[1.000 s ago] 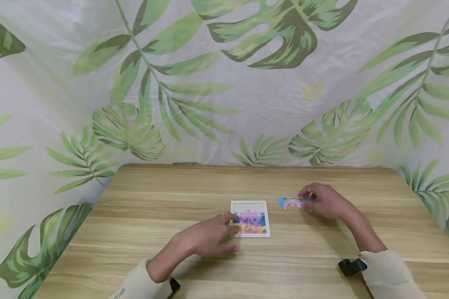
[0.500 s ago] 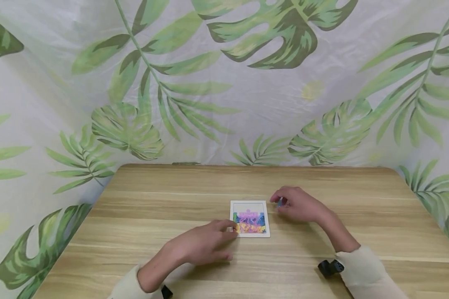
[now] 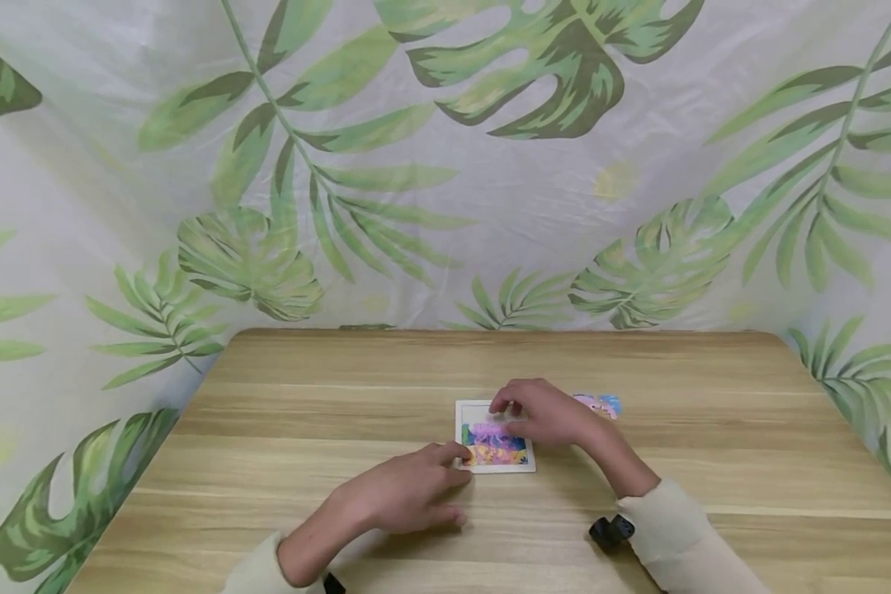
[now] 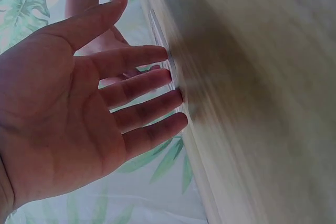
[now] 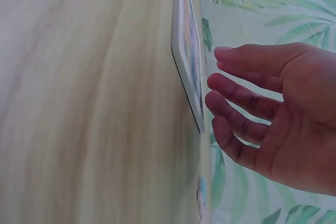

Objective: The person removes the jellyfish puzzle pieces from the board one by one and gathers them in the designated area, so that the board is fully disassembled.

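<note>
A small white-framed jigsaw puzzle [image 3: 495, 472] lies flat on the table, its lower part filled with a pink, blue and yellow picture. At its left edge rest the fingertips of my left hand [image 3: 408, 488], fingers extended, as the left wrist view also shows. Over the puzzle's upper right part hovers my right hand [image 3: 548, 412], its fingers loosely bent. In the right wrist view, no piece shows between the fingers [image 5: 239, 119], which stand just above the frame [image 5: 181, 51]. Loose pink and blue puzzle pieces [image 3: 607, 405] lie behind the right hand, partly covered by it.
The wooden table [image 3: 327, 371] reaches back to a leaf-patterned curtain [image 3: 386, 239]. A black wrist device [image 3: 611, 532] sits by the right sleeve [image 3: 683, 536].
My right hand has moved left from the loose pieces to above the puzzle, uncovering pieces behind it. The left hand stays at the frame's left edge with only a slight shift.
</note>
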A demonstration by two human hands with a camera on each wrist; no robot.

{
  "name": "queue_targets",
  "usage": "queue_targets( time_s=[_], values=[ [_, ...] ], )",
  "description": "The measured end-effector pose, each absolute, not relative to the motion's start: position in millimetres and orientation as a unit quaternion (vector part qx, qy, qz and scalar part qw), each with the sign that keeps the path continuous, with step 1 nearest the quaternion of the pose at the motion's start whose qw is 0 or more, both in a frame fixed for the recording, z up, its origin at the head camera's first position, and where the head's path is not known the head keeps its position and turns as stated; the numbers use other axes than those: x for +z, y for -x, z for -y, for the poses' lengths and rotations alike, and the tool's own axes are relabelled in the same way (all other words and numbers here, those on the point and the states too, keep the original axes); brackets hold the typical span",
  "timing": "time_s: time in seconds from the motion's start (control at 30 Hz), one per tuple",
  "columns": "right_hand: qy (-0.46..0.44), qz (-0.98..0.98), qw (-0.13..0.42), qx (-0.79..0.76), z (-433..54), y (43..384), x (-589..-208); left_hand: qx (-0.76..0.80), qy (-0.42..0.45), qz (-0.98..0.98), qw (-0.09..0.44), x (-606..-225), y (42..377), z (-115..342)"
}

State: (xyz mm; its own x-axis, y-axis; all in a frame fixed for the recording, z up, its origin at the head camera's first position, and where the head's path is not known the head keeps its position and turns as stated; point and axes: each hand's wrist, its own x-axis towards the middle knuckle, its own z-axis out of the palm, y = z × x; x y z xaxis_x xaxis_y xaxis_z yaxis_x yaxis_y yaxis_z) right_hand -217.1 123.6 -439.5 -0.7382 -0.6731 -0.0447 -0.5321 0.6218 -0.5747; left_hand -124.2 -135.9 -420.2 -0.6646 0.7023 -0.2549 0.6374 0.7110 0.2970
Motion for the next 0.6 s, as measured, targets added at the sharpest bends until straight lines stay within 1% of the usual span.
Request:
queue_targets(
  time_s=[0.17,0.37,0.6],
  values=[
    [0.335,-0.887,0.145,-0.282,-113.3,218.1,-443.0,0.101,-0.373,-0.905,0.177,-422.7,123.2,134.3],
    [0.349,-0.882,0.149,-0.280,-102.5,218.2,-445.1,0.096,-0.376,-0.906,0.167,-422.9,123.1,133.5],
    [0.348,-0.881,0.158,-0.279,-91.8,215.5,-445.4,0.100,-0.365,-0.908,0.180,-422.1,122.5,132.0]
  ],
)
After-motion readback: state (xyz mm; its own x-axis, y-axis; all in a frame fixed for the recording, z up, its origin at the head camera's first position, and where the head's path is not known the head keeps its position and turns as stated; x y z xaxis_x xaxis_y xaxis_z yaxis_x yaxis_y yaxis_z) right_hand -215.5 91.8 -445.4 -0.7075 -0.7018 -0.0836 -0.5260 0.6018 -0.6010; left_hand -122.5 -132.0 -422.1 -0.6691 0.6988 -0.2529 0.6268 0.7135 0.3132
